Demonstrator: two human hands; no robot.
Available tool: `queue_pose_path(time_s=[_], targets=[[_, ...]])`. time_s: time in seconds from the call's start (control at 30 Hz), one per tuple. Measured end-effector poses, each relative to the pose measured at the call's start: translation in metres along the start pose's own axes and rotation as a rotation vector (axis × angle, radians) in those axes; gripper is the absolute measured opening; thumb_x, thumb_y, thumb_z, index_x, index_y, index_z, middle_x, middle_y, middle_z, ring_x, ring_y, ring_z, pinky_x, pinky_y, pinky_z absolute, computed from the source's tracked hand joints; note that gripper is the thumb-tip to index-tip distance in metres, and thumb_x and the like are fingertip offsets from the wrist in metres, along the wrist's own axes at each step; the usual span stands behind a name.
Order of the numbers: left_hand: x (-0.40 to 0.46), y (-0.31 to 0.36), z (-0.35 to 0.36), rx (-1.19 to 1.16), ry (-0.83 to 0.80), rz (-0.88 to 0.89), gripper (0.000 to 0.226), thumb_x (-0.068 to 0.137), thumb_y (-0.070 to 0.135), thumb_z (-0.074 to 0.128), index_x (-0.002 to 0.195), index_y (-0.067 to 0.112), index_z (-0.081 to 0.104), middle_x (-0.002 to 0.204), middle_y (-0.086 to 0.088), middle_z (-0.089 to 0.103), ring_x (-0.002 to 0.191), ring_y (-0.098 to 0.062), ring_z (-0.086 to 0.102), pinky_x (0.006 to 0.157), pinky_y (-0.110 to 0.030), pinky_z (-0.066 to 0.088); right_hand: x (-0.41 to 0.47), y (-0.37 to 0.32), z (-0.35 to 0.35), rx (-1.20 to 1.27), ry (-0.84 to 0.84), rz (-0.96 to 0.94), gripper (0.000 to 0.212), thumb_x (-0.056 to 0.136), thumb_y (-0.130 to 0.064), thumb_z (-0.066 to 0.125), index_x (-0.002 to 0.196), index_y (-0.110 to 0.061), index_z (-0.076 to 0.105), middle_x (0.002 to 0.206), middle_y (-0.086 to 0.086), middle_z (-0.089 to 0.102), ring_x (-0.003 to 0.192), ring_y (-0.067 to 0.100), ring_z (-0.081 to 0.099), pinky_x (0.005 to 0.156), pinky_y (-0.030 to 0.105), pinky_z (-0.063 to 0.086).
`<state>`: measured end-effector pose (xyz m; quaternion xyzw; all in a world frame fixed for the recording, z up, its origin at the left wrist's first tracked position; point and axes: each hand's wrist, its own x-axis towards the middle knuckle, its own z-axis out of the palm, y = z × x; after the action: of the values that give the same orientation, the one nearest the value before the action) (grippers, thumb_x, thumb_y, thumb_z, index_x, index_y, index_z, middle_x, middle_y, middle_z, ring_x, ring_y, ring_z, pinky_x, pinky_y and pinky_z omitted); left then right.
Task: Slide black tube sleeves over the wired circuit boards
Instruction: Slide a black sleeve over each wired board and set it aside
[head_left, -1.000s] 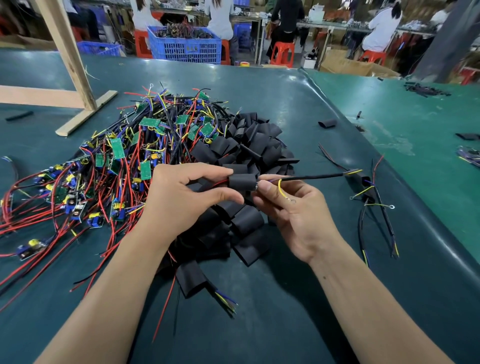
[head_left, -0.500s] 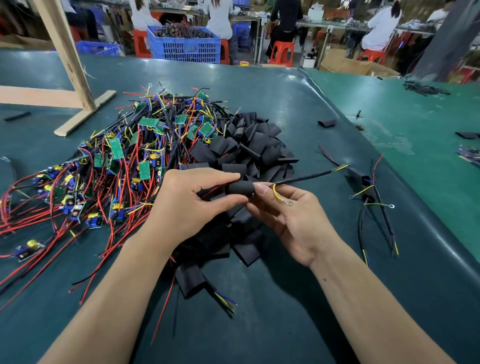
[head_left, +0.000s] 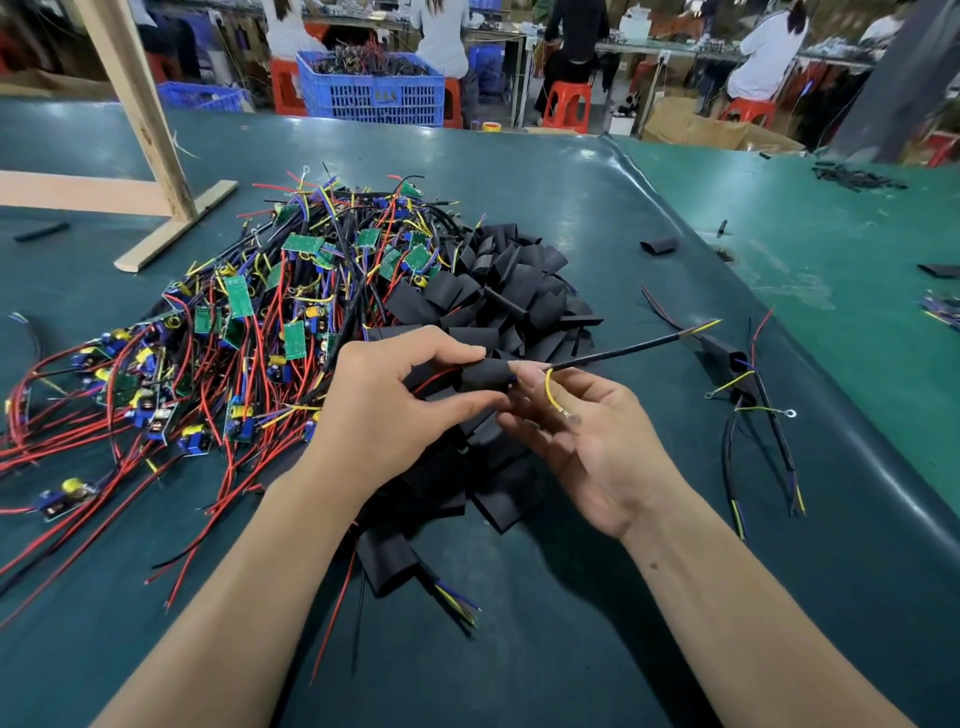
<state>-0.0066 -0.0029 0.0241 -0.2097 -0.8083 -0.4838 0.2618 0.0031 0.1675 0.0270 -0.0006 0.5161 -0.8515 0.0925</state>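
Left hand (head_left: 384, 410) pinches a short black tube sleeve (head_left: 483, 375) between thumb and forefinger, held above the heap of flat black sleeves (head_left: 498, 291). Right hand (head_left: 587, 436) supports the sleeve's right end with loosely curled fingertips; whether it grips, cannot tell. A black cable (head_left: 623, 353) and yellow wire (head_left: 550, 389) exit there. Tangled green circuit boards with red wires (head_left: 234, 332) lie left of the heap.

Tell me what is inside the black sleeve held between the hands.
The black sleeve hides its contents. A red wire enters beside the left hand; a black cable and a yellow wire exit by the right hand. No board shows.
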Motion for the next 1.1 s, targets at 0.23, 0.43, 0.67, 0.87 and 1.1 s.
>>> queue_pose_path(time_s=[0.23, 0.43, 0.67, 0.87, 1.1], targets=[[0.002, -0.003, -0.003, 0.036, -0.08, 0.021, 0.037, 0.075, 0.034, 0.081, 0.107, 0.017, 0.075, 0.093, 0.019, 0.069, 0.088, 0.008, 0.066, 0.081, -0.011, 0.047, 0.002, -0.004, -0.007, -0.112, -0.06, -0.117, 0.015, 0.068, -0.004, 0.073, 0.076, -0.014, 0.079, 0.075, 0.003, 0.073, 0.073, 0.015, 0.072, 0.066, 0.02, 0.056], [0.003, 0.001, -0.005, -0.021, -0.081, 0.027, 0.04, 0.068, 0.035, 0.082, 0.105, 0.021, 0.074, 0.091, 0.021, 0.069, 0.085, 0.009, 0.065, 0.08, -0.01, 0.046, 0.002, -0.005, -0.009, -0.055, -0.14, -0.032, 0.012, 0.069, -0.006, 0.074, 0.076, -0.016, 0.078, 0.075, 0.007, 0.072, 0.071, 0.02, 0.072, 0.065, 0.026, 0.058], [0.003, 0.002, -0.007, -0.017, -0.143, 0.048, 0.04, 0.073, 0.03, 0.08, 0.108, 0.012, 0.074, 0.091, 0.017, 0.07, 0.084, 0.007, 0.065, 0.079, -0.013, 0.047, 0.004, -0.006, -0.014, -0.192, -0.127, -0.146, 0.013, 0.07, -0.012, 0.078, 0.083, -0.014, 0.077, 0.081, 0.01, 0.073, 0.077, 0.025, 0.072, 0.07, 0.03, 0.058], [0.004, 0.004, -0.007, -0.053, -0.187, -0.02, 0.037, 0.077, 0.031, 0.074, 0.11, 0.015, 0.073, 0.094, 0.006, 0.075, 0.087, -0.003, 0.069, 0.082, -0.023, 0.052, 0.002, -0.006, -0.013, -0.253, -0.121, -0.131, 0.008, 0.073, -0.015, 0.074, 0.078, -0.012, 0.079, 0.077, 0.011, 0.074, 0.069, 0.022, 0.072, 0.062, 0.026, 0.057], [0.003, 0.005, -0.005, -0.066, -0.185, -0.021, 0.04, 0.078, 0.031, 0.073, 0.113, 0.013, 0.071, 0.093, 0.005, 0.075, 0.088, -0.003, 0.068, 0.084, -0.023, 0.052, -0.001, -0.007, -0.011, -0.311, -0.157, -0.197, 0.02, 0.086, -0.002, 0.068, 0.075, -0.017, 0.074, 0.073, 0.005, 0.069, 0.065, 0.019, 0.068, 0.055, 0.027, 0.056]])
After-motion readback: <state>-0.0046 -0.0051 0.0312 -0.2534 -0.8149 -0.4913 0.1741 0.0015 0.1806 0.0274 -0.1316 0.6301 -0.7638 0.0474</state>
